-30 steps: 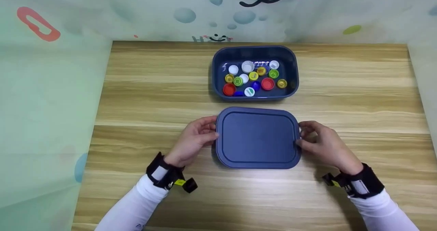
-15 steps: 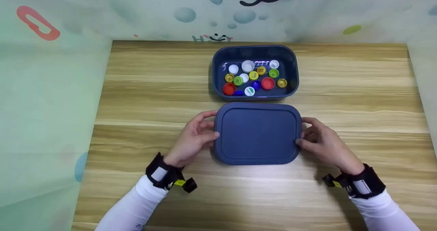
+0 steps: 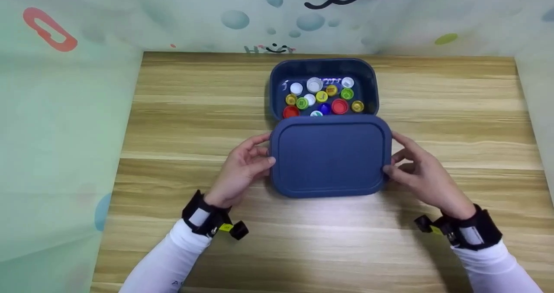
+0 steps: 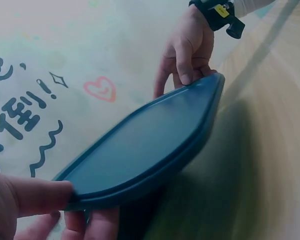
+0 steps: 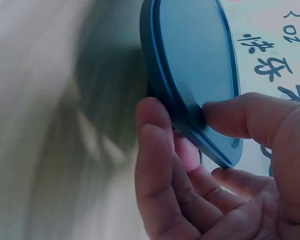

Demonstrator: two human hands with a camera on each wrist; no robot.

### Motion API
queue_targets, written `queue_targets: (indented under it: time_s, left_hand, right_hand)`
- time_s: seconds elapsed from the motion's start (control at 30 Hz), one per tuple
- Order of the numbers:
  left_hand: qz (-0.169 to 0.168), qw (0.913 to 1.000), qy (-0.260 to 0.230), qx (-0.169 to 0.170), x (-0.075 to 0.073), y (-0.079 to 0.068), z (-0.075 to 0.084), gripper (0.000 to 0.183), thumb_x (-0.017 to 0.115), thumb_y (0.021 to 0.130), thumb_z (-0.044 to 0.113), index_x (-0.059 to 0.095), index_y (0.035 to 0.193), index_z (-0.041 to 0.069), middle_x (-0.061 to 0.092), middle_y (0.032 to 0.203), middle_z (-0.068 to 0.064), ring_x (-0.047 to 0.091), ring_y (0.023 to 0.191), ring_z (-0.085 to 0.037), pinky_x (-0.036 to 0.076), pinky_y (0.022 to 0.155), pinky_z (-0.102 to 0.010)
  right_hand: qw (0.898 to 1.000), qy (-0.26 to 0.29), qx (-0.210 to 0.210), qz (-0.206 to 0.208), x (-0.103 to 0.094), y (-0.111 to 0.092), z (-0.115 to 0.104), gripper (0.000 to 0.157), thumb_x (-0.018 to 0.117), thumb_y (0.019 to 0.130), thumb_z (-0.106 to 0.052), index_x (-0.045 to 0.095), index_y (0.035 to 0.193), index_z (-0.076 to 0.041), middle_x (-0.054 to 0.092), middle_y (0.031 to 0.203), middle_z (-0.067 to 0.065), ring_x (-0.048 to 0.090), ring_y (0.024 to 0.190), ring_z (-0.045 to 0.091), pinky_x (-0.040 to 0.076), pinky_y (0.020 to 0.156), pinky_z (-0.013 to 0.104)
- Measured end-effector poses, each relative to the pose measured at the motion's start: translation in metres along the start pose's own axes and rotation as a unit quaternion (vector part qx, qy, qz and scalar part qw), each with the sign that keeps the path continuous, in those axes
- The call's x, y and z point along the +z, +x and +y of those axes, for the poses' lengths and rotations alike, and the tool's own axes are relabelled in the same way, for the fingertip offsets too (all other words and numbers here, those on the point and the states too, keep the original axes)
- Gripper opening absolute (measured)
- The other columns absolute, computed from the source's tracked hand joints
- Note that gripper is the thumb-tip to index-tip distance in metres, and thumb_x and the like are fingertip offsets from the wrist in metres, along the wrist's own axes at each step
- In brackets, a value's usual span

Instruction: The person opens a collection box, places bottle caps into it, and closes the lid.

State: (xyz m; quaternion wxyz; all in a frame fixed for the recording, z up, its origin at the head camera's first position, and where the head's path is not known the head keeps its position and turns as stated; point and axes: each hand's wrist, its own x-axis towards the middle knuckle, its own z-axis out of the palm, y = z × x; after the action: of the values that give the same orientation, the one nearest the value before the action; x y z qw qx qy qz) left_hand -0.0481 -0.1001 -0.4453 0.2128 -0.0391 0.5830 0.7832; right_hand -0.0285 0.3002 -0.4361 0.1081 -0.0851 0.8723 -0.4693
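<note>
Between the two hands is a dark blue lid [image 3: 331,156], rectangular with rounded corners and a raised rim line. My left hand [image 3: 242,169] pinches its left edge, thumb on top and fingers beneath, as the left wrist view shows. At the opposite edge my right hand [image 3: 424,172] grips it the same way; the lid [image 5: 195,60] shows clear of the table in the right wrist view. Just behind it stands a dark blue box [image 3: 368,74] holding several bottle caps [image 3: 321,96] in white, yellow, green, red and blue. The lid overlaps the box's front rim in the head view.
Underneath everything is a wood-grain table [image 3: 194,111]. A pale printed cloth [image 3: 389,24] with drawings and lettering rises behind its back edge and along the sides. Each wrist wears a black strap with a small camera [image 3: 239,230].
Both hands have raised the lid off the table and moved it away from the person, so it now covers the front rim of the box in the head view. The box stays put.
</note>
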Motion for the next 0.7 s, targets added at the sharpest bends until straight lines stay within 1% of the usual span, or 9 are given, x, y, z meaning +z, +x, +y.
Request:
queue_targets:
  time_s: [0.07,0.13,0.17,0.23,0.33,0.47,0.63,0.7]
  left_hand:
    - [0.019,0.9998,-0.008,0.003,0.001,0.004,0.003,0.039,0.069,0.094,-0.002,0.059,0.131,0.0,0.067,0.11,-0.015,0.067,0.094,-0.02,0.059,0.081,-0.031]
    - [0.041,0.9991,-0.013,0.005,0.003,0.008,0.007,0.029,0.069,0.094,0.0,0.06,0.122,-0.002,0.067,0.108,-0.013,0.065,0.092,-0.018,0.057,0.079,-0.028]
    - [0.049,0.9986,-0.017,0.009,0.003,0.011,0.009,0.026,0.069,0.095,0.0,0.061,0.12,-0.004,0.066,0.109,-0.013,0.065,0.092,-0.018,0.057,0.079,-0.028]
    - [0.065,0.9975,-0.018,0.02,0.003,0.016,0.013,0.026,0.069,0.095,0.0,0.062,0.119,-0.003,0.065,0.11,-0.013,0.065,0.093,-0.018,0.057,0.08,-0.028]
    - [0.078,0.9956,-0.001,0.051,0.004,0.024,0.019,0.031,0.069,0.094,-0.002,0.062,0.124,-0.003,0.063,0.113,-0.013,0.064,0.094,-0.018,0.056,0.082,-0.03]
    - [0.088,0.9912,0.048,0.087,0.004,0.035,0.027,0.043,0.07,0.092,-0.004,0.061,0.134,0.0,0.06,0.113,-0.012,0.063,0.092,-0.018,0.056,0.082,-0.033]
    - [0.088,0.9853,0.103,0.105,0.005,0.053,0.035,0.057,0.07,0.092,-0.003,0.054,0.146,0.006,0.055,0.113,-0.01,0.062,0.088,-0.017,0.056,0.079,-0.03]
    - [0.086,0.9837,0.111,0.113,0.006,0.06,0.038,0.061,0.07,0.092,-0.005,0.051,0.149,0.007,0.054,0.112,-0.01,0.061,0.086,-0.017,0.055,0.077,-0.028]
  right_hand:
    - [1.0,0.005,-0.005,0.006,-0.003,0.004,-0.005,0.075,0.071,0.096,-0.007,0.035,0.16,-0.021,0.063,0.096,0.013,0.072,0.068,0.026,0.059,0.059,0.029]
    - [1.0,0.013,-0.008,0.015,-0.005,0.01,-0.009,0.073,0.07,0.096,-0.006,0.035,0.159,-0.018,0.062,0.098,0.014,0.072,0.066,0.027,0.059,0.058,0.03]
    - [1.0,0.019,-0.009,0.02,-0.006,0.012,-0.011,0.071,0.069,0.097,-0.007,0.035,0.159,-0.016,0.062,0.099,0.015,0.072,0.066,0.026,0.059,0.057,0.029]
    - [0.999,0.029,-0.009,0.033,-0.007,0.018,-0.015,0.067,0.069,0.097,-0.007,0.037,0.157,-0.011,0.062,0.1,0.016,0.071,0.066,0.026,0.058,0.057,0.028]
    - [0.997,0.042,-0.007,0.057,-0.009,0.028,-0.021,0.06,0.069,0.097,-0.008,0.041,0.15,-0.005,0.062,0.101,0.016,0.07,0.067,0.023,0.057,0.056,0.026]
    - [0.995,0.048,-0.005,0.091,-0.012,0.043,-0.026,0.05,0.069,0.098,-0.01,0.046,0.141,-0.002,0.063,0.101,0.012,0.068,0.066,0.018,0.054,0.055,0.023]
    - [0.991,0.072,-0.01,0.115,-0.017,0.066,-0.03,0.047,0.068,0.098,-0.009,0.049,0.14,0.0,0.062,0.102,0.011,0.067,0.068,0.016,0.053,0.055,0.023]
    - [0.989,0.08,-0.013,0.122,-0.018,0.076,-0.031,0.049,0.068,0.098,-0.008,0.049,0.141,0.0,0.061,0.102,0.011,0.066,0.068,0.015,0.053,0.055,0.022]
